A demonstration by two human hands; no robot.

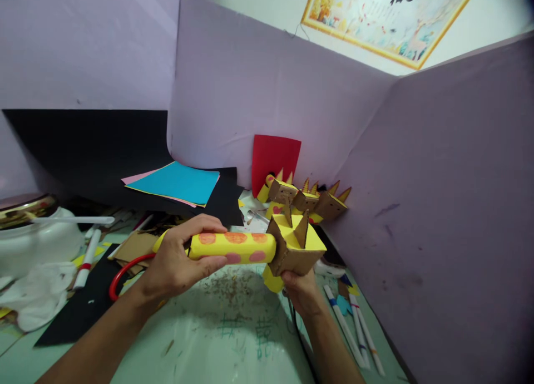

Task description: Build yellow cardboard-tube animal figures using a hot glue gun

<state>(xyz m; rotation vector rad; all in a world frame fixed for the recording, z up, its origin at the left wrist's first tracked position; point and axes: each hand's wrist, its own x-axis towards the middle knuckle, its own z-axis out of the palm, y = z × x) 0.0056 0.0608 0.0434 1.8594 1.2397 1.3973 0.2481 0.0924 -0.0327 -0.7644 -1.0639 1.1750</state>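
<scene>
My left hand [177,261] is wrapped round a yellow paper tube [246,247] with orange and pink spots, held level above the table. The tube's right end meets a cardboard box piece [298,256] that has a yellow top and upright cardboard spikes. From below, my right hand [301,292] grips this box piece, its thumb on the lower edge and the other fingers mostly hidden. A yellow flap [272,280] hangs under the box.
Similar spiked cardboard heads [306,199] stand at the back by a red sheet [275,156]. Blue paper [177,182] lies back left, with red-handled scissors [120,278] nearer. Markers [344,325] lie right; a white pot [39,242] stands left. Purple panels enclose the table [208,339].
</scene>
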